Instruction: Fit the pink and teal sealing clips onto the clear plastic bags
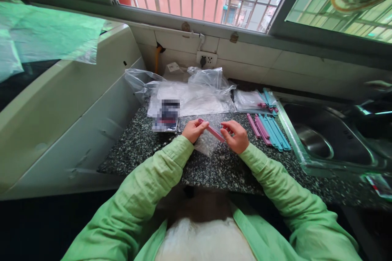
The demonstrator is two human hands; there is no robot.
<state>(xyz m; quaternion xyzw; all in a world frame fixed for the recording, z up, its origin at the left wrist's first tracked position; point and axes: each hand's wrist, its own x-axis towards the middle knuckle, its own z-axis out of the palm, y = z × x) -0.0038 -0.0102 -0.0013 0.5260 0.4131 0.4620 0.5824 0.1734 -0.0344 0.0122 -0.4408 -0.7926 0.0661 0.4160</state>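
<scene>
Over a speckled granite counter (214,169), both hands hold one pink plastic clip stick (212,129). My left hand (193,130) grips its far left end. My right hand (236,136) pinches its near right end. A small clear plastic bag (206,143) hangs under the stick between the hands; which hand holds it I cannot tell. Both arms wear light green sleeves.
To the right lie several pink and teal clip sticks (269,131) in a row, with a bagged set (255,101) behind them. A heap of clear bags (190,91) lies at the back. A steel sink (324,140) sits right, a white appliance (67,106) left, a phone (165,116) nearby.
</scene>
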